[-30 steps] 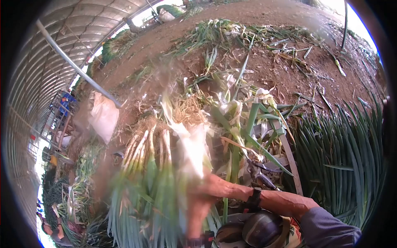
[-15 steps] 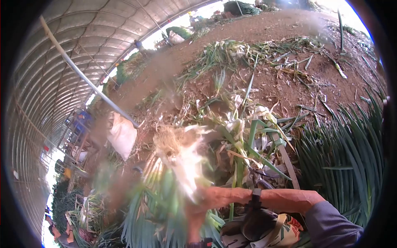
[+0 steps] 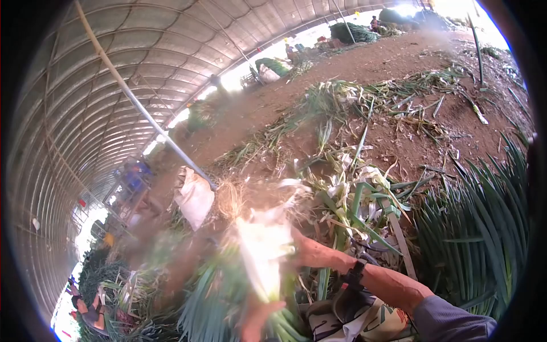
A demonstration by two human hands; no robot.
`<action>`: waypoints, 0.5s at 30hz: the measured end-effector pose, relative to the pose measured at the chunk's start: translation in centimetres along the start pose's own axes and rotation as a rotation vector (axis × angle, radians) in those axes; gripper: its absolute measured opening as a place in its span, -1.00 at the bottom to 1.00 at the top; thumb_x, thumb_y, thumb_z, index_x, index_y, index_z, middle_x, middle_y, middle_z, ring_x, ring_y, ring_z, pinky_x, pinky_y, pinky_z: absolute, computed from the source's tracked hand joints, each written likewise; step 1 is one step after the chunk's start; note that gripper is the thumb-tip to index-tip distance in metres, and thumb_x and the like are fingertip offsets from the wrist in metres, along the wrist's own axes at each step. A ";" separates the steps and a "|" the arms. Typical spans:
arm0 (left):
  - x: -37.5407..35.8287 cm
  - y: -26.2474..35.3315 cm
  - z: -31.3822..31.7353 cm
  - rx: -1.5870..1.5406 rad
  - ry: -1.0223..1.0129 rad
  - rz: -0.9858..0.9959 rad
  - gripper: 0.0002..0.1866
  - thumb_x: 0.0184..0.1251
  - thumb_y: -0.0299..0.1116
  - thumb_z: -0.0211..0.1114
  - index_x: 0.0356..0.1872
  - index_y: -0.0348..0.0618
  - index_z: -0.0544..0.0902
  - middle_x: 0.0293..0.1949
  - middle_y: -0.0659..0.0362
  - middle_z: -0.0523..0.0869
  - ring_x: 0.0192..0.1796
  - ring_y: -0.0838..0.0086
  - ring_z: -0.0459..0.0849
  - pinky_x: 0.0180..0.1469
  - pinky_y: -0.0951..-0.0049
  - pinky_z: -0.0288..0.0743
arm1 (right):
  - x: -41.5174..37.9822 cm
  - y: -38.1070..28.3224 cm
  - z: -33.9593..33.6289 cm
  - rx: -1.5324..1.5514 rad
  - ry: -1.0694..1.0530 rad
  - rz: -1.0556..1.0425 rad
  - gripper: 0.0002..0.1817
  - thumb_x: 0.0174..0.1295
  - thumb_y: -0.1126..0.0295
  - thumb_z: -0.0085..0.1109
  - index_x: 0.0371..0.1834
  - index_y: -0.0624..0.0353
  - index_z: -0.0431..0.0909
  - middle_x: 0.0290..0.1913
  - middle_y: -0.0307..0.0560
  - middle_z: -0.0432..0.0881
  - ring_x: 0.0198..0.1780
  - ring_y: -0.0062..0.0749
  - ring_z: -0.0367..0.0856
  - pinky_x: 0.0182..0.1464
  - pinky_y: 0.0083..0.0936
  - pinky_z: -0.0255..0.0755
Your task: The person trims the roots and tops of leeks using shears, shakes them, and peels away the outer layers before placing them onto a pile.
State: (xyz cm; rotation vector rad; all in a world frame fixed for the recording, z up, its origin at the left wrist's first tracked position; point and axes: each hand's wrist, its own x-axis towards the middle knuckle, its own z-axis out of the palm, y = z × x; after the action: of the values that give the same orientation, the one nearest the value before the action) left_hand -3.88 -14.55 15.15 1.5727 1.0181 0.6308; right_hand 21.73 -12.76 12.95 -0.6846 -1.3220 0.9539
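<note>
A bunch of green onions (image 3: 263, 251) is upright in front of me in the head view, pale roots at the top, white stalks washed out by glare. My left hand (image 3: 261, 319), low in the view, is wrapped round the lower stalks, its thumb across them. My right hand (image 3: 296, 245) reaches in from the right to the upper white part; blur and glare hide its fingers. A dark band (image 3: 354, 273) circles the right wrist. Beside the bunch, more green onion leaves (image 3: 205, 305) fan downward on the left.
Long green onions (image 3: 476, 228) lie piled at right. Peeled leaves and scraps (image 3: 342, 194) cover the soil ahead. A whitish sack (image 3: 195, 199) stands by a slanting pole (image 3: 142, 114). At lower left another person (image 3: 91, 312) is among onion piles under the arched roof.
My right hand has moved up along the white stalks toward the roots. The view has shifted, so the background sits lower and farther right. My left hand stays low on the bunch.
</note>
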 end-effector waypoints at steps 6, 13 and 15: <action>-3.5 1.3 -0.5 -0.313 -0.247 -0.284 -0.35 -0.09 -0.50 0.45 0.16 -0.34 0.52 -0.25 0.01 0.72 -0.23 0.21 0.74 -0.15 0.22 0.67 | -1.6 4.4 -1.5 0.195 -0.640 0.350 -0.16 0.17 0.46 0.51 0.52 0.19 0.26 0.36 -0.01 0.54 0.21 -0.38 0.61 0.21 -0.36 0.55; -4.8 -0.3 -0.1 -0.316 -0.251 -0.209 -0.34 -0.08 -0.49 0.48 0.17 -0.30 0.52 -0.24 0.02 0.73 -0.19 0.24 0.74 -0.09 0.23 0.66 | -3.4 8.4 -0.5 0.097 -0.575 0.272 -0.59 0.33 0.19 0.30 0.17 0.12 0.64 0.09 0.06 0.69 0.07 -0.31 0.67 0.13 -0.37 0.55; -5.1 0.0 -0.1 -0.267 -0.148 -0.220 -0.35 -0.08 -0.50 0.50 0.16 -0.29 0.54 -0.24 0.03 0.74 -0.18 0.27 0.74 -0.08 0.24 0.65 | -2.6 9.6 -1.0 0.031 -0.429 0.178 -0.63 0.35 0.18 0.25 0.13 0.11 0.67 0.03 0.04 0.70 0.02 -0.28 0.69 0.09 -0.37 0.56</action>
State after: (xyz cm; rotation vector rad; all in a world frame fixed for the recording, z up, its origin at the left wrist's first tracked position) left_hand -6.47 -18.93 15.81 1.2360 0.9383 0.4700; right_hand 21.03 -10.40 3.23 -0.6003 -1.6345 1.3146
